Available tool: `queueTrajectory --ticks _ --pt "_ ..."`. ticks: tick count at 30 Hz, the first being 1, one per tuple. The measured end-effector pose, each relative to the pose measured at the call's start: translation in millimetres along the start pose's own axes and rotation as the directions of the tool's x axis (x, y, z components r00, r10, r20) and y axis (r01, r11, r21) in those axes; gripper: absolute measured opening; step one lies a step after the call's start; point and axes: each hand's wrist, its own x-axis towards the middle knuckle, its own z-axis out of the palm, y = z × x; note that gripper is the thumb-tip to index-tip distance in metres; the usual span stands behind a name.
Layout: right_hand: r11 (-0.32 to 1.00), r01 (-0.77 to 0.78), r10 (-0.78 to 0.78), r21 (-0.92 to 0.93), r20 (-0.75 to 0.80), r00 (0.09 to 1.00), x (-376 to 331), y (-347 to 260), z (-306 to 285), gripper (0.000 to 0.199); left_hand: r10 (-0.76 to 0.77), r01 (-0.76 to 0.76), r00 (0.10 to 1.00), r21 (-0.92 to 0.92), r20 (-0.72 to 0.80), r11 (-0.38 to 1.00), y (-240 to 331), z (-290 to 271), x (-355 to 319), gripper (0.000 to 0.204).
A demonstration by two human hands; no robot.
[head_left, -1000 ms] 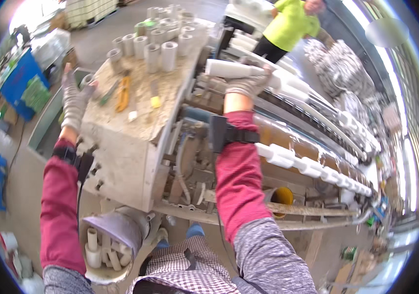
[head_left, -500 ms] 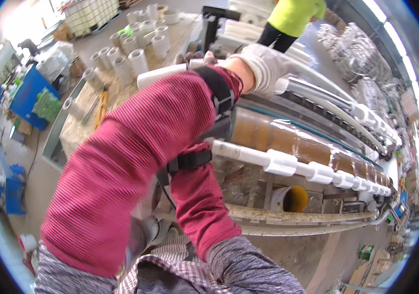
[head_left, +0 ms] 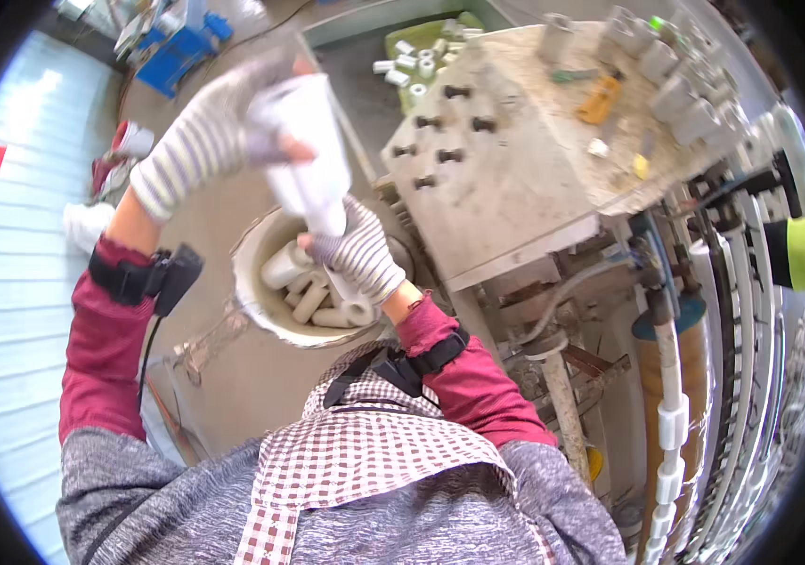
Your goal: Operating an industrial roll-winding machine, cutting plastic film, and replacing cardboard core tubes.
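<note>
A white roll of what looks like plastic film (head_left: 319, 155), blurred by motion, is held at a slant in front of me. My left hand (head_left: 223, 127), in a striped fingerless glove, is closed on its upper part, thumb across the front. Around its narrower lower end wraps my right hand (head_left: 363, 250), gloved the same way. Just beneath them stands a round off-white tub (head_left: 250, 299) with a ragged rim. Several pale tubes (head_left: 310, 301) lie jumbled inside it; my right hand and forearm hide part of its right side.
To the right, a worktable (head_left: 506, 202) carries black spool-shaped pieces (head_left: 450, 155), an orange cutter (head_left: 599, 99) and several upright white tubes (head_left: 694, 122). Small white rolls lie on a green sack (head_left: 412, 56) behind. A roller machine (head_left: 671, 377) runs along the right. Another person's sleeve (head_left: 801, 254) shows there.
My view has swung left, from the roller machine to the tub. My arms have come away from the rollers, and both hands now hold the white film roll above the tub.
</note>
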Motion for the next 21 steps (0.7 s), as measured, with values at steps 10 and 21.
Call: queueTrajectory --ticks 10,21 --pt "0.605 0.049 0.424 -0.794 0.374 0.825 -60 82 33 0.043 -0.102 -0.144 0.839 0.4 0.534 0.905 -72 39 -169 0.068" --pt "0.56 -0.04 0.434 -0.828 0.252 0.865 -80 67 57 0.033 -0.298 0.406 0.909 -0.785 0.293 0.467 -133 91 -277 0.075"
